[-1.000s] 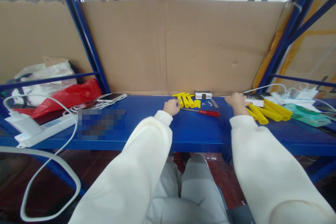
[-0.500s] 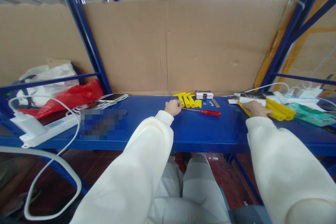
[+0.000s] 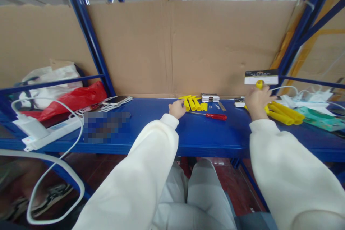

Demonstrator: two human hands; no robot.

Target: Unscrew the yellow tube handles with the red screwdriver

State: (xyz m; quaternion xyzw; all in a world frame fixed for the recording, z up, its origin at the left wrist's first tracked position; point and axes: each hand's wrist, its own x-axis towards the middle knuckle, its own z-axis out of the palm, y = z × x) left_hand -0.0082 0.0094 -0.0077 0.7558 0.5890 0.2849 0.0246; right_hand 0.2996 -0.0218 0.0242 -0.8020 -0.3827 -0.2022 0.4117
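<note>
My right hand point(image 3: 257, 101) is raised at the right of the shelf, fingers closed around a yellow plastic piece point(image 3: 259, 84) with a rounded end. Directly above it stands a black-and-white card point(image 3: 261, 77), seemingly attached. Below and right of this hand lie several yellow tubes point(image 3: 287, 113). My left hand point(image 3: 177, 109) rests on the blue shelf point(image 3: 151, 125) with curled fingers; what they hold, if anything, is hidden. Beside it are yellow T-shaped pieces point(image 3: 192, 103). A screwdriver with a red handle point(image 3: 216, 116) points its shaft toward my left fingers.
Behind the yellow pieces sits a stack of cards point(image 3: 210, 97), with a small metal strip point(image 3: 222, 106) nearby. A phone point(image 3: 117, 100), red bag point(image 3: 72, 100) and white power strip point(image 3: 54, 133) are at left. A green packet point(image 3: 322, 118) lies right; cardboard point(image 3: 188, 46) forms the back.
My right hand has risen from the shelf, lifting the card and a yellow piece from the pile at the right. My left hand has stayed in place.
</note>
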